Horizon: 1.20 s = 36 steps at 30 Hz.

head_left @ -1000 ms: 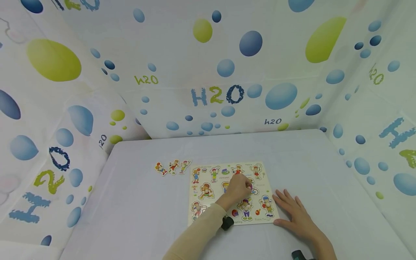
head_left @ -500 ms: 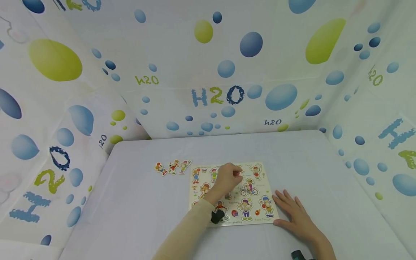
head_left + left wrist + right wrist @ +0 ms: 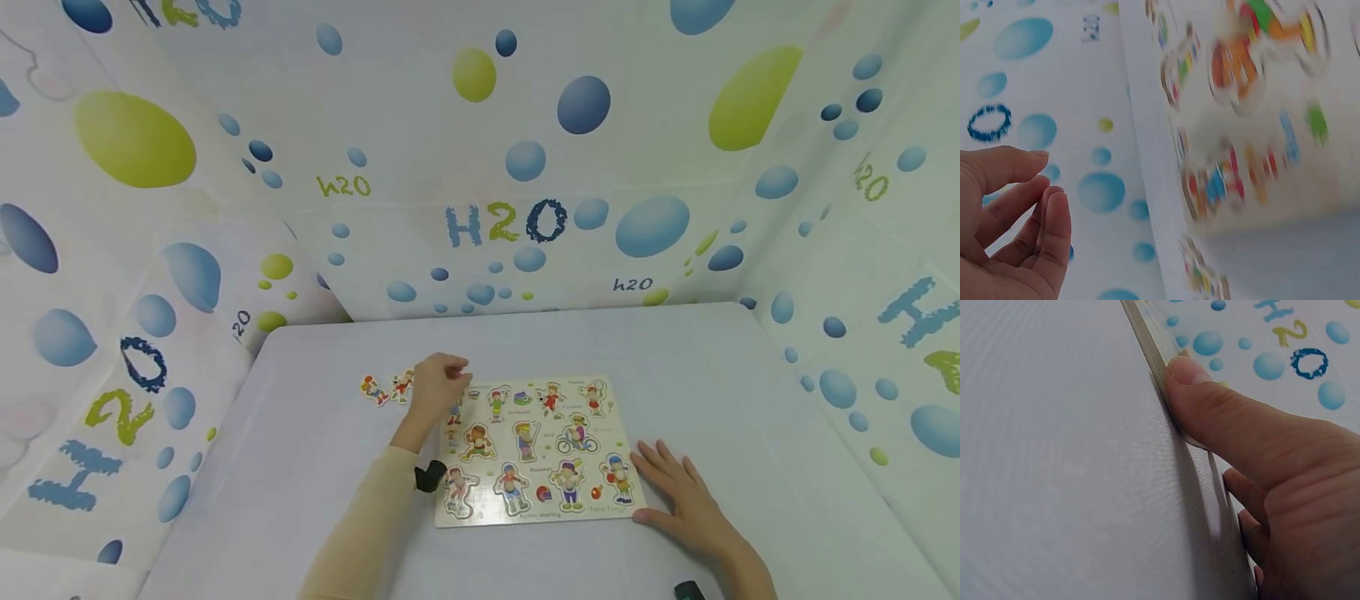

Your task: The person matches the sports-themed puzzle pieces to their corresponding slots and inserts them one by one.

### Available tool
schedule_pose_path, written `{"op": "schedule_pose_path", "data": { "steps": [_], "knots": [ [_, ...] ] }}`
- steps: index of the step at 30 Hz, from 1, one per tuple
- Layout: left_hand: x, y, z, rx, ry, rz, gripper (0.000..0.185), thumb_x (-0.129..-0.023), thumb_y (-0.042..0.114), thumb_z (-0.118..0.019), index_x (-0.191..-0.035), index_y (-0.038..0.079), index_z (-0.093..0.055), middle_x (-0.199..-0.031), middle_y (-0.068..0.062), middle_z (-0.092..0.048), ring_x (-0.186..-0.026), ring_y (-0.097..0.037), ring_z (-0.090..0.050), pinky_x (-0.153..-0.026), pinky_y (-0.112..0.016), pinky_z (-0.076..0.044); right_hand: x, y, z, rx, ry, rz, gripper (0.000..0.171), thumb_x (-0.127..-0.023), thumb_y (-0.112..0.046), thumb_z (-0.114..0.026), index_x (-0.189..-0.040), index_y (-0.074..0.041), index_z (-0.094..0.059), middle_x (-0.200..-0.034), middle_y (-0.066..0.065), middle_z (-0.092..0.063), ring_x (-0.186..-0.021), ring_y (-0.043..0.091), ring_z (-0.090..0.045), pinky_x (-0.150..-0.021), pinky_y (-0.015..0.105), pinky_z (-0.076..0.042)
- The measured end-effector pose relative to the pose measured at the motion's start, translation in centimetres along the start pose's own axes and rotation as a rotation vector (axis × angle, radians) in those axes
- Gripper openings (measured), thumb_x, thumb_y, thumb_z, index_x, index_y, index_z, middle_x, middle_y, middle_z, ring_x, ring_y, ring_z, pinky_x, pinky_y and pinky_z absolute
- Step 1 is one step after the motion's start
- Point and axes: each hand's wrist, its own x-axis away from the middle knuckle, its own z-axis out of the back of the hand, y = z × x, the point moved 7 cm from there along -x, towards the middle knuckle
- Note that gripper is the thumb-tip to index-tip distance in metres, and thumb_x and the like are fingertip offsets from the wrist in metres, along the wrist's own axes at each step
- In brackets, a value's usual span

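A cream puzzle board (image 3: 487,492) with sports figures in cut-out shapes lies on the table. Over its far left corner is my left hand (image 3: 435,387), between the board and the loose puzzle pieces. In the left wrist view its thumb and fingers curl loosely, with a gap and nothing between them. A puzzle piece with a ball player (image 3: 372,390) and one in red (image 3: 402,386) lie just left of that hand; a third piece is hidden behind it in the head view. My right hand (image 3: 682,496) rests flat, its thumb (image 3: 1194,394) against the board's side edge.
A white cloth covers the table (image 3: 300,467). Behind it and on both sides hang white curtains with blue and green dots (image 3: 585,104). A black wrist camera (image 3: 430,476) sits at the left wrist, over the board's left edge.
My left hand has moved left from the board's middle, past the red football figure at the top, to the far left corner. More of the board's figures show. The right hand stays put.
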Motion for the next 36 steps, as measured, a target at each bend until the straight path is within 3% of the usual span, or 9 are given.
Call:
{"op": "schedule_pose_path", "data": {
  "steps": [7, 16, 20, 25, 36],
  "knots": [
    [-0.6, -4.4, 3.9, -0.026, 0.08, 0.157, 0.022, -0.085, 0.004, -0.071, -0.106, -0.003, -0.071, -0.097, -0.019, -0.068, -0.088, -0.029, -0.064, -0.078, -0.039, -0.054, 0.0, -0.1, 0.1, -0.01, 0.001, 0.006, 0.076, -0.078, -0.042, -0.077, -0.143, -0.014, -0.05, -0.151, 0.019, -0.041, -0.145, -0.011, 0.003, -0.12, 0.032, 0.011],
    [-0.5, -8.4, 8.6, -0.052, 0.213, 0.184, 0.022, -0.085, 0.001, -0.069, -0.105, -0.006, -0.072, -0.095, -0.024, -0.067, -0.088, -0.034, -0.064, -0.077, -0.041, -0.051, 0.0, -0.2, 0.0, -0.015, -0.003, 0.002, 0.077, -0.078, -0.042, -0.076, -0.144, -0.015, -0.049, -0.152, 0.019, -0.04, -0.149, -0.002, 0.0, -0.121, 0.038, 0.01],
    [0.1, -10.3, 9.3, -0.067, 0.256, 0.225, 0.022, -0.085, 0.002, -0.068, -0.105, -0.007, -0.072, -0.097, -0.024, -0.069, -0.09, -0.035, -0.065, -0.077, -0.042, -0.05, 0.0, -0.2, 0.0, -0.017, -0.003, 0.0, 0.077, -0.078, -0.042, -0.077, -0.144, -0.015, -0.049, -0.152, 0.019, -0.04, -0.15, -0.001, -0.001, -0.122, 0.041, 0.009],
    [0.8, -12.0, 9.6, -0.082, 0.262, 0.283, 0.023, -0.086, 0.003, -0.068, -0.107, -0.007, -0.071, -0.098, -0.025, -0.067, -0.09, -0.035, -0.064, -0.076, -0.038, -0.048, 0.0, -0.1, 0.0, -0.018, -0.001, -0.001, 0.077, -0.078, -0.042, -0.077, -0.144, -0.015, -0.049, -0.152, 0.019, -0.04, -0.148, -0.006, 0.001, -0.121, 0.04, 0.009],
    [1.8, -14.1, 9.5, -0.116, 0.239, 0.337, 0.022, -0.085, 0.006, -0.07, -0.103, -0.007, -0.073, -0.093, -0.026, -0.068, -0.085, -0.036, -0.063, -0.071, -0.034, -0.044, 0.1, -0.3, 0.1, -0.013, 0.013, 0.018, 0.077, -0.077, -0.041, -0.077, -0.144, -0.014, -0.049, -0.151, 0.02, -0.041, -0.146, -0.009, 0.002, -0.121, 0.035, 0.011]
  ]
}}
